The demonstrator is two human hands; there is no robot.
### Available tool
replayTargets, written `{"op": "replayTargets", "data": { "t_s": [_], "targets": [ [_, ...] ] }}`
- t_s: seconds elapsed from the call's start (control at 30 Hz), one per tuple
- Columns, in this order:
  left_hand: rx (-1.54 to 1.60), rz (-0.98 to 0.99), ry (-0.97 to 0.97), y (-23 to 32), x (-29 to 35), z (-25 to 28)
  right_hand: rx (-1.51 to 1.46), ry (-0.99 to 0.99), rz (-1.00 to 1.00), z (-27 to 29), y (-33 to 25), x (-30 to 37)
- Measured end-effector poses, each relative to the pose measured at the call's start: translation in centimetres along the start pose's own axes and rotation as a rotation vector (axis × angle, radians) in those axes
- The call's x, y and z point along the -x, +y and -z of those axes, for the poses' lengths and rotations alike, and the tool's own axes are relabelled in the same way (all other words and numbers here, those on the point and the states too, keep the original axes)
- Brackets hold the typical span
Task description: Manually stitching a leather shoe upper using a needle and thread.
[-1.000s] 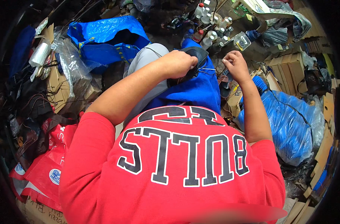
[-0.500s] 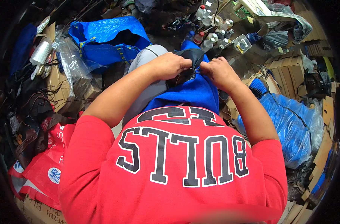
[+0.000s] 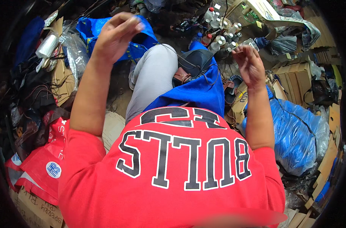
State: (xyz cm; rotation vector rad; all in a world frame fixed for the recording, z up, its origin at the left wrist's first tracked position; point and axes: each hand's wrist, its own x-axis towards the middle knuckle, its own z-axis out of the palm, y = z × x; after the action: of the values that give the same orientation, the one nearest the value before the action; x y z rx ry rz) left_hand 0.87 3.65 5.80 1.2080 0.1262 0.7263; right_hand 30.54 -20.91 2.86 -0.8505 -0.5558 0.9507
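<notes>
My left hand [image 3: 121, 34] is raised at the upper left, over the blue bag; its fingers are drawn together in a pinch, tips blurred. To the right, my right hand [image 3: 251, 64] is held up beside the bottles with fingers curled inward. Whatever either hand pinches is too fine to make out. Between my knees sits a black, curved, shoe-like piece [image 3: 195, 60] with a brown part [image 3: 182, 75] at its near left side. Thin dark cord [image 3: 207, 78] loops around it. It rests against the blue cloth [image 3: 192, 93] on my lap, and neither hand touches it.
Several bottles [image 3: 216, 43] stand ahead on the right. A blue bag [image 3: 93, 28] lies open at upper left. Plastic-wrapped blue goods [image 3: 294, 129] and cardboard [image 3: 291, 78] crowd the right; a red bag [image 3: 39, 171] lies at left. A pale chair-like frame [image 3: 264, 11] is at upper right.
Both hands have left the black piece and spread apart, the left up and leftward, the right to the right. The black piece and its brown part now show more fully.
</notes>
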Motion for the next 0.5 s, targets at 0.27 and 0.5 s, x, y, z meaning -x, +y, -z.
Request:
{"op": "replayTargets", "data": {
  "t_s": [0.27, 0.5],
  "targets": [
    [-0.721, 0.323, -0.384, 1.4, 2.3, -4.5, 0.828, -0.379, -0.266, -4.7, 0.0, 3.5],
    [-1.557, 0.049, 0.081, 9.9, 4.2, 13.7, 1.593, 0.040, -0.198, 9.8, -8.7, 9.2]
  ]
}}
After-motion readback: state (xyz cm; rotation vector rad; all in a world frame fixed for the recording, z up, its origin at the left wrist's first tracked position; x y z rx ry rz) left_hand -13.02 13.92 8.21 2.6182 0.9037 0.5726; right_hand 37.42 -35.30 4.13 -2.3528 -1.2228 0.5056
